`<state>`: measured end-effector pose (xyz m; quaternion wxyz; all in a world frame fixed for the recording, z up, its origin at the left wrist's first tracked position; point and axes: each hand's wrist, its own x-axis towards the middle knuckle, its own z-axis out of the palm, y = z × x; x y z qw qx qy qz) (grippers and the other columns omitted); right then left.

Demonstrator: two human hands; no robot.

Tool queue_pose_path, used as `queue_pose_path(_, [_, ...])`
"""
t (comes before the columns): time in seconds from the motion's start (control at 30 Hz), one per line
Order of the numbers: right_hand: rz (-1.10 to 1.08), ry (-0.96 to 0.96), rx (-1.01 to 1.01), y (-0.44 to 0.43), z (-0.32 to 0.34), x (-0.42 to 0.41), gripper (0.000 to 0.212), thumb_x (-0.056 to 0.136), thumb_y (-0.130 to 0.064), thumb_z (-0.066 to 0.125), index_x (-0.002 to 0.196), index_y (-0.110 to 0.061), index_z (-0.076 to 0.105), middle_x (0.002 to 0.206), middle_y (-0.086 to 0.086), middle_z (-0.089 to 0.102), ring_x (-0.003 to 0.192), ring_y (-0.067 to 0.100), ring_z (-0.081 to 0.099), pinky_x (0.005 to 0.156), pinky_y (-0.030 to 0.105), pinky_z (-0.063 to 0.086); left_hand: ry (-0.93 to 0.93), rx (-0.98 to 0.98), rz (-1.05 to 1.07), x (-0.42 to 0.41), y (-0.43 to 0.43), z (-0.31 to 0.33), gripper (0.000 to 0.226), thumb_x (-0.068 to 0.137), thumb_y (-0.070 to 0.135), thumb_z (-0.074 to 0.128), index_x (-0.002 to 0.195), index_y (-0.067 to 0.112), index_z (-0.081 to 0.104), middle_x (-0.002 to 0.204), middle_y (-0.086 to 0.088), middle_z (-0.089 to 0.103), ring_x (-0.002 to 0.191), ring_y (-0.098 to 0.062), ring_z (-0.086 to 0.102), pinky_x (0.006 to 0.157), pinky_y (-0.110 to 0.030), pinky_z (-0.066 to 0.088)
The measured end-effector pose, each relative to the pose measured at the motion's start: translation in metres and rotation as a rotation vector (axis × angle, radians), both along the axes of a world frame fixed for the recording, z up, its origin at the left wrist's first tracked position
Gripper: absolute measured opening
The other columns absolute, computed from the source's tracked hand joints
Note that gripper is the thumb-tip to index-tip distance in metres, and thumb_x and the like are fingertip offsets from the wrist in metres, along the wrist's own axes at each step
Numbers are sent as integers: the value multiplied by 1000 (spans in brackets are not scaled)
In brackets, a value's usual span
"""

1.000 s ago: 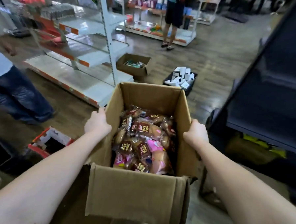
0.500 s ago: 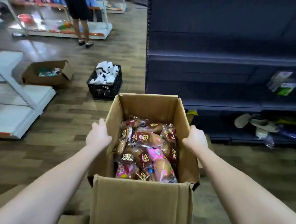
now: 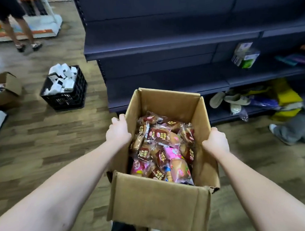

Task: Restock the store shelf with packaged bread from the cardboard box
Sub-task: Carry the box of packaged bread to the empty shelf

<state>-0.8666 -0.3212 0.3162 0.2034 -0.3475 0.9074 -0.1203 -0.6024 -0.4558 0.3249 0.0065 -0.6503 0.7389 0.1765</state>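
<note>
An open cardboard box hangs in front of me, carried between both hands. Inside lie several packaged bread rolls in clear, maroon and pink wrappers. My left hand grips the box's left wall at its top edge. My right hand grips the right wall the same way. Just beyond the box stands a dark blue store shelf with mostly bare tiers.
A black crate of white packs and a second cardboard box sit on the wood floor at left. A person's legs stand far left. Boxed goods, slippers and yellow bags occupy the shelf's right section; a crouching person's leg is there.
The view has swung right and closer to the dark shelf, which now fills the upper frame. Both hands keep the same hold on the box.
</note>
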Motion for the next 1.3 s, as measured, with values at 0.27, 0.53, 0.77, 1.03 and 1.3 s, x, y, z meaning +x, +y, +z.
queue_pose_path(0.27, [-169, 5, 78, -17, -22, -19, 34, 81, -8, 56, 112, -1, 44, 110, 21, 57, 100, 40, 58, 75, 36, 46, 51, 57, -136, -62, -61, -39, 46, 83, 6, 53, 125, 12, 33, 116, -20, 48, 100, -41, 55, 79, -44, 46])
queue_pose_path(0.53, [-515, -95, 154, -73, -70, 5, 33, 81, -6, 54, 111, -1, 41, 105, 22, 58, 96, 39, 59, 72, 36, 45, -37, 142, -430, -107, -173, -84, 57, 82, 5, 51, 132, 16, 27, 106, -18, 62, 98, -39, 58, 79, -42, 48])
queue_pose_path(0.77, [-706, -106, 68, -90, -95, 23, 37, 83, -3, 51, 118, -1, 41, 101, 25, 60, 93, 43, 58, 75, 39, 46, -43, 149, -555, -137, -208, -98, 67, 82, 6, 57, 137, 17, 22, 106, -16, 62, 103, -37, 57, 79, -46, 49])
queue_pose_path(1.03, [-972, -284, 62, -97, -193, 37, 41, 85, 0, 50, 122, 0, 34, 105, 25, 60, 100, 43, 57, 83, 41, 45, -136, 185, -675, -191, -226, -192, 67, 82, 1, 53, 142, 16, 27, 117, -20, 58, 111, -39, 53, 86, -45, 47])
queue_pose_path(1.3, [-1198, -459, 60, -107, -311, 44, 43, 85, 0, 54, 120, -1, 30, 116, 24, 55, 109, 41, 54, 94, 43, 43, -154, 172, -760, -232, -228, -314, 63, 83, -1, 52, 140, 20, 34, 114, -21, 60, 104, -40, 57, 84, -47, 51])
